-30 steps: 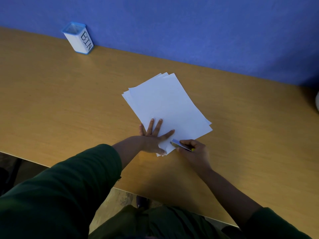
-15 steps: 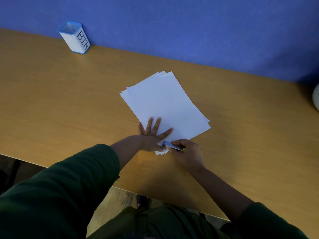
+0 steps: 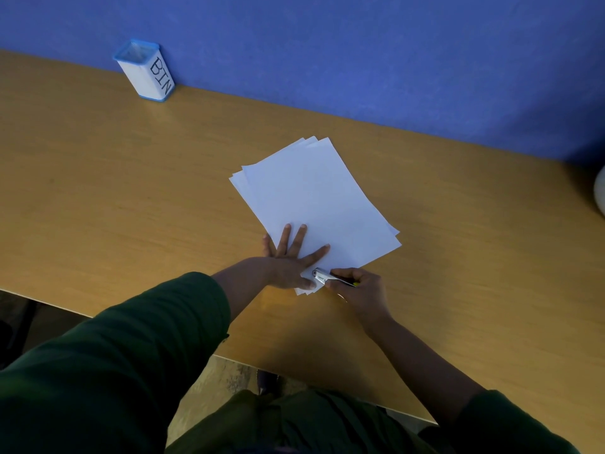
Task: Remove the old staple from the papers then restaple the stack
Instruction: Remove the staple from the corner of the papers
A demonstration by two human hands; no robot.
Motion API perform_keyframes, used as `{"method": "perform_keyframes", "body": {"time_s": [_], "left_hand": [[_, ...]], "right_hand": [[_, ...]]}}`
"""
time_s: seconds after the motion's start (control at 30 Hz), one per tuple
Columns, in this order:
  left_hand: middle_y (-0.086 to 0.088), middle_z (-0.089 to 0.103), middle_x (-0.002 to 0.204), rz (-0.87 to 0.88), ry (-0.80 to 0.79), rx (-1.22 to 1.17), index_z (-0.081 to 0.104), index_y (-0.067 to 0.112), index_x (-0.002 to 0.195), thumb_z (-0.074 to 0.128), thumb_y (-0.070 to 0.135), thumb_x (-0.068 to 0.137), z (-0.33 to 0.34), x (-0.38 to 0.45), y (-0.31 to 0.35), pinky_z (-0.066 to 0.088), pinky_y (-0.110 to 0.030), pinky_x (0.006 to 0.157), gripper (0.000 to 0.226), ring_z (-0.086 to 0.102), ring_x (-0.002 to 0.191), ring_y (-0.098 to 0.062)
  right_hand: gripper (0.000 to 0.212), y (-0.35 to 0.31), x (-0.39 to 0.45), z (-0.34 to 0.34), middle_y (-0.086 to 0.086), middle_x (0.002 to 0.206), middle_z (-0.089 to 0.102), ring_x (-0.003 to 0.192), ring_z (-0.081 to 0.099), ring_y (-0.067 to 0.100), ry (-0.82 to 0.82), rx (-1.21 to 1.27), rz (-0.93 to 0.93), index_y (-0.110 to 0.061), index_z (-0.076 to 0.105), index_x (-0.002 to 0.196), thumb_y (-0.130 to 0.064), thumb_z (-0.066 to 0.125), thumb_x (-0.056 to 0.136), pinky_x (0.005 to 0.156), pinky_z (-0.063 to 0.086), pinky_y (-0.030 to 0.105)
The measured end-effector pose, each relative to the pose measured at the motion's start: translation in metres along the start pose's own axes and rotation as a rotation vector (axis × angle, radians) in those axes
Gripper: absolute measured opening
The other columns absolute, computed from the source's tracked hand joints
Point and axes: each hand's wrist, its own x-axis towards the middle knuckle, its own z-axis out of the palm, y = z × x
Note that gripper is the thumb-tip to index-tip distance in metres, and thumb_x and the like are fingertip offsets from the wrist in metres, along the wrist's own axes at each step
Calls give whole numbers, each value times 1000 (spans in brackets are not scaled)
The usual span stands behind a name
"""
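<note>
Blue partition wall backs a bare wooden desk [image 3: 131, 178] where a person in dark green sleeves works on a loose stack of white papers [image 3: 314, 204], lying angled near the desk's front edge, right of centre. The left hand [image 3: 288, 260] lies flat on the stack's near end, fingers spread, thumb pressed close to the near corner. The right hand [image 3: 357, 288] is curled tight around a small metal tool [image 3: 322, 277], its shiny tip resting on that same corner, right beside the left thumb. Whether this is a staple remover or a small stapler cannot be told at this size, and the staple itself is too small to see. By the look of it, the staple is being worked at that corner.

Sheets are already fanned out of line at the far end and along the left side. A tug on the tool with too little weight from the flat hand could slide the sheets further apart or tear the corner. With the thumb so close to the tip, a slip could nick it.

At the desk's far left edge, against the wall, stands a white, blue-rimmed cup marked "BIN" [image 3: 147, 75], well apart from the work. A pale rounded object [image 3: 600, 191] is cut off by the frame at the right.
</note>
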Motion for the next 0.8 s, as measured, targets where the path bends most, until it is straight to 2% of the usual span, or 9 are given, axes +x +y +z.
{"method": "perform_keyframes", "body": {"time_s": [0.1,0.2,0.27,0.37,0.5,0.63,0.73,0.8], "left_hand": [[-8,-42,149,8,10,-6,-21,42,144,40,57,91,1,1,0,-13,-62,111,82,-39,136,-36],[-8,-42,149,19,21,-16,-20,42,145,39,57,91,2,2,-1,-14,-61,110,82,-39,136,-36],[-7,-43,149,26,13,-39,-20,44,144,40,57,91,2,2,-3,-15,-61,110,81,-40,135,-35],[-6,-44,148,31,16,-62,-21,44,144,40,58,91,3,4,-4,-17,-60,110,82,-42,135,-34],[-5,-45,148,38,28,-77,-21,44,144,43,59,89,5,7,-5,-18,-60,110,86,-43,134,-33],[-5,-49,144,66,9,-91,-23,44,143,59,61,79,3,2,-8,-18,-62,109,105,-47,130,-33],[-5,-49,145,73,33,-93,-23,43,143,66,58,73,3,-1,-9,-19,-62,107,114,-48,130,-33],[-4,-44,148,72,91,-110,-20,41,145,68,57,71,6,-2,-8,-19,-63,107,116,-45,132,-32]], "right_hand": [[28,-1,1,-1,-6,84,69,79,65,11,-13,46,16,-11,73,100,-14,78,73,68,51,22],[26,-2,2,-2,-3,85,70,78,64,14,-32,93,37,-10,74,98,-12,79,72,65,48,21],[26,-5,3,-7,1,89,69,78,64,14,-59,157,71,-8,72,100,-11,76,75,65,49,21],[27,-7,6,-22,-3,90,69,80,64,9,-48,240,110,-8,70,104,-13,73,79,69,52,21],[22,-3,5,-30,-5,89,67,80,63,7,-9,290,113,-12,69,101,-13,72,79,65,50,19],[14,3,2,-30,0,95,70,84,66,11,12,329,119,-19,71,91,-16,74,77,73,52,27],[22,3,-1,-30,1,94,71,83,66,12,22,333,120,-14,71,97,-19,75,77,75,52,28],[27,0,-1,-29,0,89,69,78,64,10,24,337,120,-9,70,102,-18,75,77,69,51,23]]}}
